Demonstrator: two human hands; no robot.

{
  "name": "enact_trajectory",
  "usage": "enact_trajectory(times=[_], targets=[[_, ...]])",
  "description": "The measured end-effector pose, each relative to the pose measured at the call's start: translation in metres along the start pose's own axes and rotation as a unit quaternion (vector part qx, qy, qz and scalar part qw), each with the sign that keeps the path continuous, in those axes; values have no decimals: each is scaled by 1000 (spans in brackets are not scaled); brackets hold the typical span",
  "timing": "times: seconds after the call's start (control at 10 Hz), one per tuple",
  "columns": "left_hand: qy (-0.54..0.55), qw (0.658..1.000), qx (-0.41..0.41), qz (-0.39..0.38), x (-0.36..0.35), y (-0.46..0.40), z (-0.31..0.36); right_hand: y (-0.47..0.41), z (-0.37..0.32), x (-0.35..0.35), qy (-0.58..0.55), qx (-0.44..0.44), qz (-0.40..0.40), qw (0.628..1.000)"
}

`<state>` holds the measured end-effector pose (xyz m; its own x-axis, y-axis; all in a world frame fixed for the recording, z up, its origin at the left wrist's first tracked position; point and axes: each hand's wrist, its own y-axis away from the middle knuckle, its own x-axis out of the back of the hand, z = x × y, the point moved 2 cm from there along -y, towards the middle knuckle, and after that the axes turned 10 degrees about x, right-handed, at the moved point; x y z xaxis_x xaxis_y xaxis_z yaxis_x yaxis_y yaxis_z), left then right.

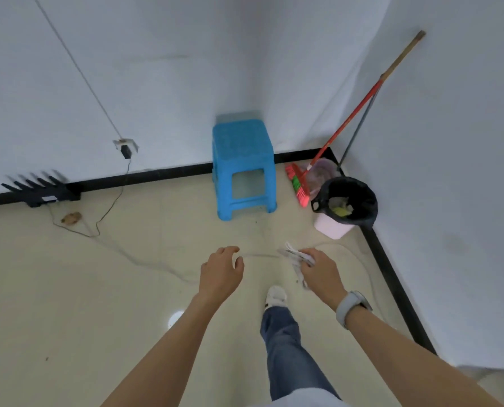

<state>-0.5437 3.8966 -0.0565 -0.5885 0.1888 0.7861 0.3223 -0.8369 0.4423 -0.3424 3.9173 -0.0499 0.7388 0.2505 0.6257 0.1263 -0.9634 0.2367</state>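
My right hand (321, 270) grips a crumpled wad of white paper (296, 255), which sticks out to the left of the fingers; a pale watch sits on that wrist. My left hand (220, 270) hovers beside it with loosely curled fingers and holds nothing. Both hands are stretched out over the cream floor. Ahead and to the right, in the room's corner, stands a pink bin with a black liner (344, 204); some scraps lie inside it.
A blue plastic stool (243, 165) stands against the far wall. A red-handled broom (299, 183) and a dustpan lean in the corner behind the bin. A black router (39, 190) and thin cables lie on the floor at left. My shoe (275, 295) is below the hands.
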Motion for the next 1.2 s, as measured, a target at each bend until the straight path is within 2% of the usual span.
enact_trajectory(times=[0.1, 0.3, 0.4, 0.6, 0.8, 0.9, 1.0, 1.1, 1.2], targets=[[49, 997, 57, -33, 6, -86, 47, -104, 6, 20, -1, -18, -25, 1000], [75, 995, 69, -11, 61, -225, 116, -275, -25, 47, 25, -42, -49, 998], [67, 994, 84, -10, 76, -295, 125, -359, -44, 39, 32, -30, -73, 996], [28, 995, 96, -30, 75, -463, 129, -523, -69, -8, 7, 2, -94, 996], [-31, 992, 90, -79, 42, -625, 123, -681, -41, -81, 48, -28, -101, 993], [-70, 990, 78, -98, 18, -673, 118, -735, -27, -106, 117, -22, -77, 990], [-131, 984, 55, -108, -5, -708, 116, -763, -14, -128, 188, 12, -148, 971], [-166, 979, 40, -111, -21, -724, 115, -761, 8, -153, 244, 61, -257, 933], [-174, 976, 44, -125, -28, -727, 115, -757, 7, -150, 190, 44, -247, 949]])
